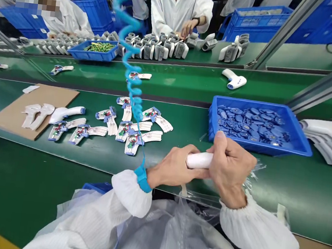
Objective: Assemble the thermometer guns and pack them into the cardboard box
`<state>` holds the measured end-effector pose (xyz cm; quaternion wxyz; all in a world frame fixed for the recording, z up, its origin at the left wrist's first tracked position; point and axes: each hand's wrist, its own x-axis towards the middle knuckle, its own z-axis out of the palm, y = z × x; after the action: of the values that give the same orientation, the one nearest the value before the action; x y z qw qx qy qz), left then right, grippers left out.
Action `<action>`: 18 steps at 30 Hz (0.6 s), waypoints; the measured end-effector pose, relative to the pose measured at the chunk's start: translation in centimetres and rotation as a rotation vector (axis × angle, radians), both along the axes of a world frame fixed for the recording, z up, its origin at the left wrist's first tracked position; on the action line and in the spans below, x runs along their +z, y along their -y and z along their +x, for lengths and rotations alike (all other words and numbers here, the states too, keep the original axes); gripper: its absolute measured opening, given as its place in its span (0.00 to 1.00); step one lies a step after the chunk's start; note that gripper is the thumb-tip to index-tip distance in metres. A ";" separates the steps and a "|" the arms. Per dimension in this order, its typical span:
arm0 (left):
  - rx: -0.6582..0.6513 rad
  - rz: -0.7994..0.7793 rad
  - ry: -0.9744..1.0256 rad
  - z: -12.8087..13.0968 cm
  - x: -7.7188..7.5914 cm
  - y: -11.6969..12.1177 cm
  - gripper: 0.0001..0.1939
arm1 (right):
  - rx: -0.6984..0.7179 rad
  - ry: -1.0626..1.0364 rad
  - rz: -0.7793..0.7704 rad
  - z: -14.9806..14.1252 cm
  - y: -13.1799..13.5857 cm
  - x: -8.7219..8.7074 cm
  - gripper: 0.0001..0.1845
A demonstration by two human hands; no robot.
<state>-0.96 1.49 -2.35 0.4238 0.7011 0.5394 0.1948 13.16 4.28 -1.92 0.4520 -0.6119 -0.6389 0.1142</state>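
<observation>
Between my two hands is a white plastic housing (199, 160), of which only a smooth rounded stretch shows. My left hand (176, 166), with a blue wrist strap (142, 179) and coiled cord, wraps around its left end. My right hand (231, 166) closes over the other end, thumb raised on top; the fingers hide that part. To the left lie several open housing halves (134, 141) with wires and circuit boards inside. Just beyond my right hand, a blue tray (259, 146) holds many small blue plastic parts (252, 124).
A white gun-shaped device (233, 80) rides the green conveyor (182, 82). White shells (329, 137) are stacked at right. Cardboard (52, 95) with white shells lies at left. Across the line, a person (179, 10) handles grey-and-white parts. The coiled cord (136, 97) hangs ahead.
</observation>
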 end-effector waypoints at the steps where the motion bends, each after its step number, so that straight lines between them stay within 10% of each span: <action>1: 0.016 -0.006 0.018 0.1 -0.2 0.1 0.18 | 0.007 0.004 -0.036 0.1 0.0 -0.2 0.29; 10: 0.040 0.132 -0.116 -0.8 -0.8 1.4 0.15 | 0.252 0.053 -0.204 2.1 -1.4 0.0 0.31; 18: -0.129 0.318 -0.458 -4.0 1.3 0.2 0.24 | 0.368 0.359 -0.224 8.9 -14.7 -1.1 0.07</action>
<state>-4.93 1.29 -1.09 0.1872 0.8175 0.5378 0.0863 22.01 19.02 -3.02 0.2329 -0.5422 -0.7925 0.1540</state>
